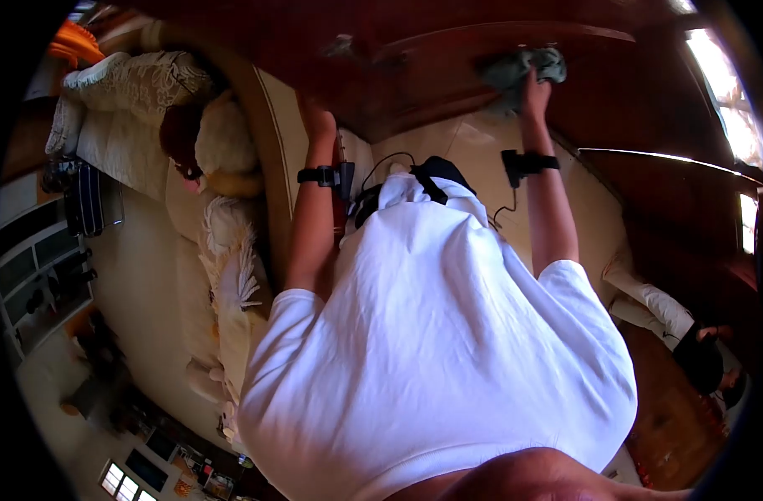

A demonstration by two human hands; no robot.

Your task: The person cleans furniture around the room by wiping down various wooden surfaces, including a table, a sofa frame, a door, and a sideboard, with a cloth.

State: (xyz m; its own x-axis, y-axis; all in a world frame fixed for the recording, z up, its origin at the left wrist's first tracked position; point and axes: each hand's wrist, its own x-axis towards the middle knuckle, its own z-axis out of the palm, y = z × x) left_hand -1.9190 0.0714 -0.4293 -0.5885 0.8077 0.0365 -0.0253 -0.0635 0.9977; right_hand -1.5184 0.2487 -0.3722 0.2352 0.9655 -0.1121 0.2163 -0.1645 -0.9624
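My right hand (pixel 535 98) is closed on a grey-green cloth (pixel 515 70), which lies against a dark red wooden panel (pixel 432 71). Part of the cloth hangs below the fingers. My left hand (pixel 317 122) is at the lower edge of the same dark wood, beside the curved arm of a sofa; its fingers are hidden, so I cannot see whether it holds anything. Black straps with small devices and cables sit around both forearms.
At left, a long sofa (pixel 118 154) carries fringed pale covers and cushions (pixel 224 138). Shiny tiles (pixel 457 142) lie below the wood. Another person (pixel 699 351) in a dark top and light trousers is at the right. Bright windows (pixel 728 92) stand at the upper right.
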